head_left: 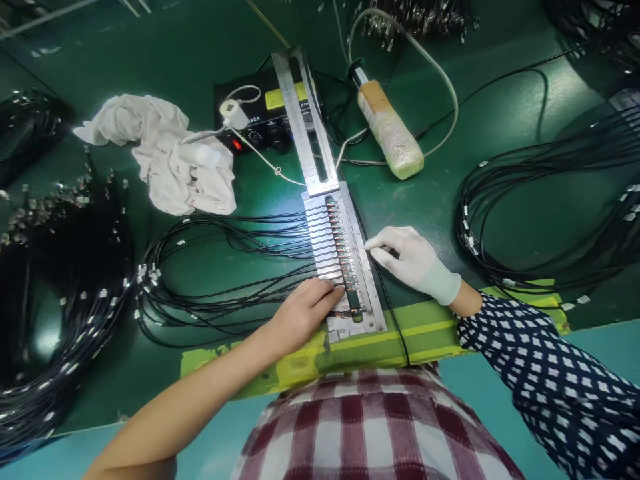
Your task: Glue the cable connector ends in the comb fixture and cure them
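Note:
My bare left hand (pixel 307 310) lies over the lower part of a metal fixture (pixel 320 230), its finger and thumb closed on one of the thin black cables (pixel 280 287) set in its slots. Several cables lie side by side there, their stripped ends with coloured wires in the middle groove. My right hand (pixel 413 260), in a white glove, has thumb and forefinger brought together at the fixture's right edge, beside a single black cord (pixel 395 320). What lies between those fingertips is too small to make out. A slotted metal bar (pixel 303 127) extends from the fixture's top end.
Behind the fixture stands a black control box (pixel 255 123) with a red lit switch. A crumpled white cloth (pixel 160 147) lies left of it, a film-wrapped handle tool (pixel 387 130) to its right. Cable coils (pixel 470 227) and bundles (pixel 65 313) flank the work area. Yellow tape (pixel 295 363) lines the front edge.

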Demonstrator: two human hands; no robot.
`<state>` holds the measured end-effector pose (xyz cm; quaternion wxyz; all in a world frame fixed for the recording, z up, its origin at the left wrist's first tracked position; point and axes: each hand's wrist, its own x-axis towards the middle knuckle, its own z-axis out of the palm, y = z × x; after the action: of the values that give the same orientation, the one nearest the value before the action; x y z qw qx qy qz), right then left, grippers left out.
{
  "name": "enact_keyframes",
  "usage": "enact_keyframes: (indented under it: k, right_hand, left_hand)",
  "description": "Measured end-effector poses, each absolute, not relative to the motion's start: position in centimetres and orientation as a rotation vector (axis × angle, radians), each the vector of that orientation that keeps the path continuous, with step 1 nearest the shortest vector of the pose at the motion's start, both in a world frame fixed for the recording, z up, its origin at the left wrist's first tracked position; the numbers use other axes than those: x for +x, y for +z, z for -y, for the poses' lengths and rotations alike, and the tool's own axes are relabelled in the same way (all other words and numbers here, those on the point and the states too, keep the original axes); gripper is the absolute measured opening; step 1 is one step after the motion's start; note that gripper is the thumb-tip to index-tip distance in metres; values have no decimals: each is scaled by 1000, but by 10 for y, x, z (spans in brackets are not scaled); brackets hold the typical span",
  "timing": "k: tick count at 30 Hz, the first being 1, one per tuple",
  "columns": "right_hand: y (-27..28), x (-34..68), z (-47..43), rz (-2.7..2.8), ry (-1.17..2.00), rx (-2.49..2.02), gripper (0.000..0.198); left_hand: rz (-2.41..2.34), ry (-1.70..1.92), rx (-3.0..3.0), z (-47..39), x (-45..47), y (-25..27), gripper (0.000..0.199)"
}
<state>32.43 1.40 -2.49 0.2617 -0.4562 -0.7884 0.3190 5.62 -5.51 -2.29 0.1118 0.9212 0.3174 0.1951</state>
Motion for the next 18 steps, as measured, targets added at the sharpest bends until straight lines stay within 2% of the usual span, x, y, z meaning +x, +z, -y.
enact_keyframes:
  k: [6, 10, 12, 18]
  right_hand:
    - [-25, 324, -15, 2128, 865, -1231, 17]
    - [-26, 323, -15, 2139, 829, -1252, 18]
    - [-26, 322, -11, 2137, 812, -1238, 17]
    - [-24, 320, 9, 2142, 806, -1189, 15]
  left_hand:
    - [-1126, 364, 2740, 74, 55, -22, 51]
    - [-1136, 360, 2706, 79, 55, -24, 58]
    - [-1121, 377, 2673, 79, 52, -21, 52]
    - [-1291, 330, 2392, 91, 42, -1, 17]
